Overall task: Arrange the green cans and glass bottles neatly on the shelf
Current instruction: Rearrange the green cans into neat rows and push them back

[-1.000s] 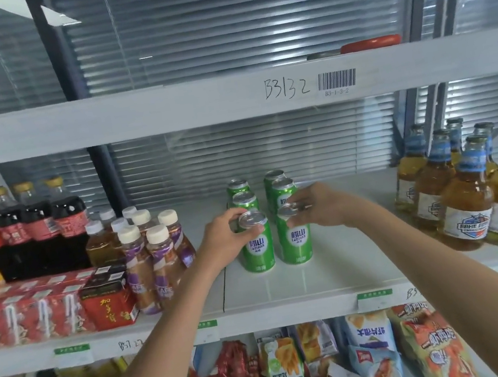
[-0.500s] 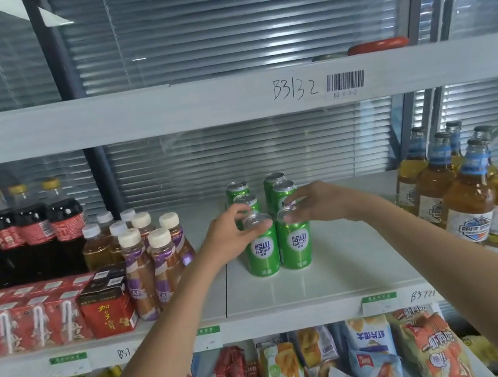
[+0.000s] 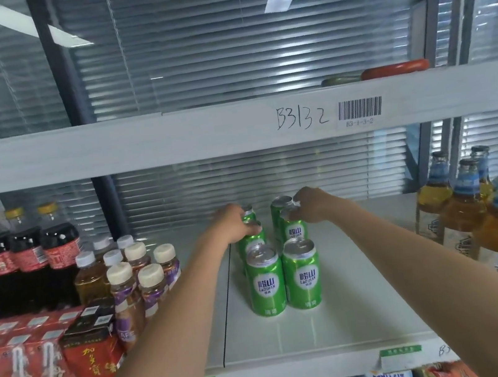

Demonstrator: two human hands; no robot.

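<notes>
Reaching to the far green aluminium cans [image 3: 293,230], left hand [image 3: 233,221] and right hand [image 3: 312,206] each clamp a can top, seemingly to align both rows on the white metal shelf [image 3: 297,337]

Pale grey metal shelf board [image 3: 343,320]: open surface lies in front of you and to the right of the green aluminium cans [image 3: 283,277], as far as the amber glass bottles with blue neck labels [image 3: 487,216] crowding the right end. Your left hand [image 3: 230,223] and right hand [image 3: 312,206] already fill the space over the rear cans. Left of the can block, a narrow bare lane runs back beside the small brown bottles with cream caps [image 3: 135,281]. Red drink cartons [image 3: 16,355] and tall dark cola bottles [image 3: 20,257] wall off the far left. Overhead, the grey upper shelf beam [image 3: 136,142] limits your lift; clearance above the can tops remains.
</notes>
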